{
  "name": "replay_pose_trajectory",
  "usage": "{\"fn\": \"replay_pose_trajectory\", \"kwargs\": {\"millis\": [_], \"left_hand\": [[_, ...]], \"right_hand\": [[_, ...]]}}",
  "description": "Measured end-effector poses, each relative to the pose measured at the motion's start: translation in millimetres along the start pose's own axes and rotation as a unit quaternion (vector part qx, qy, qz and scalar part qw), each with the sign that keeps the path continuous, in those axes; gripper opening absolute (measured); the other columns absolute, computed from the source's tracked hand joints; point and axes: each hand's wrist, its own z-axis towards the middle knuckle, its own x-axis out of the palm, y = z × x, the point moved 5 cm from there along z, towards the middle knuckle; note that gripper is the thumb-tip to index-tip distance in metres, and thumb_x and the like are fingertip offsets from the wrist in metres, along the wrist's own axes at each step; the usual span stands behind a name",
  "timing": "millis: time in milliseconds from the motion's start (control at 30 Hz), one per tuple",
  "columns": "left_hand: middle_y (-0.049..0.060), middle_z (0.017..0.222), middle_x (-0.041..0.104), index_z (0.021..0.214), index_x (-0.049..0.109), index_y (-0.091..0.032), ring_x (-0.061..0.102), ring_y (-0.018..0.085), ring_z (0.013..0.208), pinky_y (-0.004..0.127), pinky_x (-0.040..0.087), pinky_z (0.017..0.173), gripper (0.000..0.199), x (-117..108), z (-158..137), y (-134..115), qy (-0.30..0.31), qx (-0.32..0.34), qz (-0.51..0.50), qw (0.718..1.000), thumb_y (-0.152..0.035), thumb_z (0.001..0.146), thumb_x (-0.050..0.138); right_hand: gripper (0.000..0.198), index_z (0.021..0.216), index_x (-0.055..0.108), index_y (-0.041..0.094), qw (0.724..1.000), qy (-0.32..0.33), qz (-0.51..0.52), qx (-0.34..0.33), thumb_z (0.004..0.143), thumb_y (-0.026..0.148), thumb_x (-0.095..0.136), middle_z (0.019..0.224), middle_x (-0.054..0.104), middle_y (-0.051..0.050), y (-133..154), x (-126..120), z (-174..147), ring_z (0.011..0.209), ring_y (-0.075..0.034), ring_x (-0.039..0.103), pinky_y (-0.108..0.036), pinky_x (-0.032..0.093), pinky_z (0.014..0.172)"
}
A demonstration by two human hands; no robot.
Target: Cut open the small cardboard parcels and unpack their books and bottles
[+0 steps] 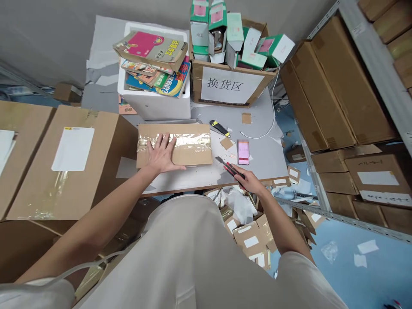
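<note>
A flat cardboard box [193, 155] lies on the table, with shiny clear tape running lengthwise over its top. My left hand [162, 155] rests on the box's left half, fingers spread and thumb pointing right. To the right of the box, my right hand [250, 180] grips a red and black utility knife [232, 170]. Its blade points up and left, close to the box's lower right corner but apart from it. Beyond the box lies a second cutter, black and yellow [220, 128]. A phone [243, 152] with a lit pink screen is just beyond my right hand.
Behind the box stand a white foam bin [154, 105] piled with books and a carton [196, 81] full of green-and-white boxes. Large cartons [72, 154] flank the table's left; a loaded shelf [322, 189] stands right. Cardboard scraps [254, 236] heap below the table edge. A white cable [273, 107] curls across the tabletop.
</note>
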Motion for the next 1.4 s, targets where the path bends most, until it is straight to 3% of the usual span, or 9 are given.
{"fn": "replay_pose_trajectory", "kwargs": {"millis": [167,267,400,533,667,933,1167,1300,1400], "left_hand": [[0.014,0.158,0.021,0.15,0.026,-0.022,0.018,0.042,0.143,0.066,0.002,0.111,0.092,-22.9,9.0,16.7,-0.072,-0.019,-0.052,0.996,-0.07,0.074,0.049],[0.014,0.158,0.022,0.146,0.035,-0.019,0.019,0.039,0.143,0.061,0.01,0.113,0.069,-38.7,29.1,46.8,-0.122,-0.078,-0.065,0.987,-0.056,0.087,0.036],[0.02,0.141,0.048,0.131,0.051,-0.01,0.036,0.034,0.133,0.049,0.024,0.11,0.055,-41.3,54.4,76.6,-0.068,-0.122,-0.063,0.988,-0.043,0.09,0.034],[0.019,0.118,0.063,0.114,0.06,-0.011,0.052,0.032,0.117,0.047,0.034,0.102,0.046,-35.1,36.4,78.3,-0.025,-0.164,-0.065,0.984,-0.042,0.09,0.036],[0.015,0.109,0.066,0.107,0.065,-0.017,0.061,0.033,0.105,0.043,0.048,0.087,0.044,-11.6,-24.2,58.5,0.005,-0.204,-0.162,0.965,-0.052,0.088,0.045],[0.008,0.123,0.058,0.119,0.057,-0.021,0.059,0.021,0.106,0.04,0.052,0.087,0.033,18.4,-94.6,30.4,-0.025,-0.199,-0.226,0.953,-0.038,0.09,0.057],[0.014,0.134,0.051,0.14,0.041,-0.017,0.052,0.029,0.123,0.041,0.045,0.102,0.071,-19.6,-12.5,37.7,-0.102,-0.15,-0.238,0.954,-0.05,0.08,0.059],[0.018,0.15,0.035,0.144,0.034,-0.008,0.033,0.031,0.14,0.042,0.029,0.114,0.073,-48.1,71.0,39.4,-0.131,-0.03,-0.194,0.972,-0.041,0.081,0.05],[0.02,0.147,0.04,0.143,0.035,-0.003,0.033,0.03,0.14,0.039,0.027,0.114,0.072,-46.2,108.9,47.1,-0.07,0.008,-0.176,0.982,-0.038,0.08,0.048]], "right_hand": [[0.049,0.125,0.053,0.024,0.96,-0.195,0.201,-0.015,0.081,0.042,0.065,0.09,0.068,-0.004,-17.1,22.9,-4.5,0.06,-0.013,0.065,-0.024,0.053,0.049],[0.044,0.111,0.054,0.026,0.911,-0.205,0.358,0.0,0.078,0.051,0.066,0.101,0.066,-0.005,-19.6,79.1,11.9,0.076,-0.017,0.068,-0.03,0.058,0.058],[0.046,0.118,0.047,0.031,0.885,-0.185,0.428,0.002,0.08,0.05,0.064,0.105,0.064,-0.003,-8.4,128.1,38.9,0.092,-0.018,0.067,-0.036,0.059,0.07],[0.038,0.116,0.046,0.031,0.882,-0.203,0.424,-0.041,0.084,0.048,0.059,0.105,0.064,-0.001,16.3,111.0,69.7,0.095,-0.016,0.065,-0.038,0.058,0.078],[0.03,0.11,0.051,0.026,0.905,-0.174,0.376,-0.099,0.087,0.046,0.054,0.101,0.067,-0.004,45.0,85.4,103.8,0.093,-0.015,0.065,-0.035,0.056,0.079],[0.028,0.112,0.041,0.025,0.938,-0.159,0.298,-0.071,0.089,0.04,0.049,0.118,0.063,-0.008,41.3,101.6,105.9,0.091,-0.014,0.067,-0.027,0.054,0.071],[0.04,0.094,0.056,0.02,0.944,-0.224,0.241,0.008,0.077,0.055,0.065,0.065,0.062,0.001,-6.2,112.7,23.3,0.055,-0.014,0.061,-0.026,0.05,0.053],[0.045,0.107,0.059,0.03,0.928,-0.158,0.334,0.037,0.073,0.058,0.066,0.088,0.07,-0.006,-22.9,152.9,-24.1,0.072,-0.024,0.069,-0.039,0.055,0.056],[0.047,0.112,0.058,0.043,0.927,-0.119,0.354,0.038,0.07,0.06,0.067,0.1,0.071,-0.004,-19.2,180.6,-35.0,0.089,-0.032,0.07,-0.049,0.055,0.057]]}}
